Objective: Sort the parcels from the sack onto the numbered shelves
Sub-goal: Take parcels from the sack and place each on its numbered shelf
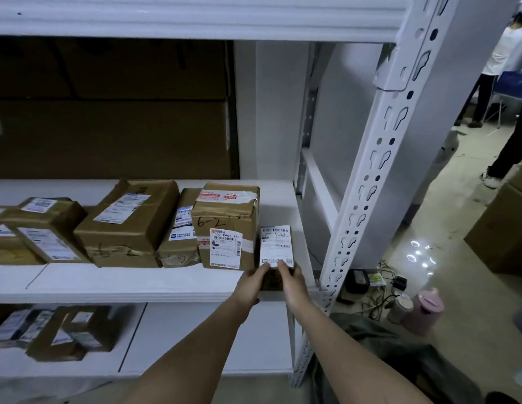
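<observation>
Forearms: bare, reaching up from the bottom edge toward the middle shelf (155,282), nearest the camera.
Left hand (252,282): fingers curled round the left side of a small brown parcel (276,259), thumb laid on the lower edge of its white shipping label.
Right hand (292,282): gripping the parcel's right side likewise, thumb on the label's lower corner.
Parcel position: at the right end of the shelf's front edge, just beside a taller box marked "6-2" (227,225); whether resting on the board or held just above it, cannot tell.
Neighbours: a row of taped cartons (128,225) further left on the same shelf, more parcels on the shelf below.
Sack (379,345): dark, crumpled on the floor at lower right, beside the white slotted upright (370,182).
Step in hand: probably seating this parcel in the gap at the row's end.
Next move: likely a short push back to line it up with the row, label kept readable, then release of both grips and a reach down to the sack.
</observation>
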Demonstrator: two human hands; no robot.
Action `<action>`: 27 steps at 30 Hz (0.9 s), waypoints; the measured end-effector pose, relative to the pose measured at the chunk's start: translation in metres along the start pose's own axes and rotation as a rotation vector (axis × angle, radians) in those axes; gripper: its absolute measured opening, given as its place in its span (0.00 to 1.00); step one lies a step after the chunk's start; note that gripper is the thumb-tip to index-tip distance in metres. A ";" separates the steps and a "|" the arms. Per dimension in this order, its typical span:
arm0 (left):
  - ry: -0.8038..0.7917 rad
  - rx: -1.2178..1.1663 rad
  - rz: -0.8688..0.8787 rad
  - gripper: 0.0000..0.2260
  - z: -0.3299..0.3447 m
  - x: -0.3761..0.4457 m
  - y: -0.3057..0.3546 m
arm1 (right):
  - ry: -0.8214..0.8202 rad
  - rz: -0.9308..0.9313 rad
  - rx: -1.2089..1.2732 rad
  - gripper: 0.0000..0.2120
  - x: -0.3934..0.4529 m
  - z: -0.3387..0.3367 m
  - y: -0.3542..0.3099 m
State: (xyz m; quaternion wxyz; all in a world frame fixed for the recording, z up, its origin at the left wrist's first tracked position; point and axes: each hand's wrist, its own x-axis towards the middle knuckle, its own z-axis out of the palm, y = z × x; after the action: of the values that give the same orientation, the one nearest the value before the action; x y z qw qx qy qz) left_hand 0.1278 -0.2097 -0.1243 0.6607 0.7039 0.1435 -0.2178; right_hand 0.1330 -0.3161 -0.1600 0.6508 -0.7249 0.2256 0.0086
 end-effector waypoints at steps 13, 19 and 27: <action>-0.009 0.039 0.007 0.18 -0.005 0.013 0.003 | 0.047 0.045 -0.080 0.23 0.028 0.010 -0.006; -0.010 0.054 0.020 0.18 -0.011 0.015 0.004 | 0.052 0.055 -0.094 0.24 0.041 0.013 -0.007; -0.035 0.100 -0.008 0.04 -0.020 0.021 0.007 | 0.040 0.075 -0.146 0.24 0.052 0.012 -0.013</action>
State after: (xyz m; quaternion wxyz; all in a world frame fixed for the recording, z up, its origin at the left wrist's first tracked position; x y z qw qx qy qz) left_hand 0.1520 -0.1923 -0.1284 0.6263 0.7314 0.1236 -0.2398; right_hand 0.1875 -0.3206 -0.1652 0.5907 -0.7616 0.2642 0.0350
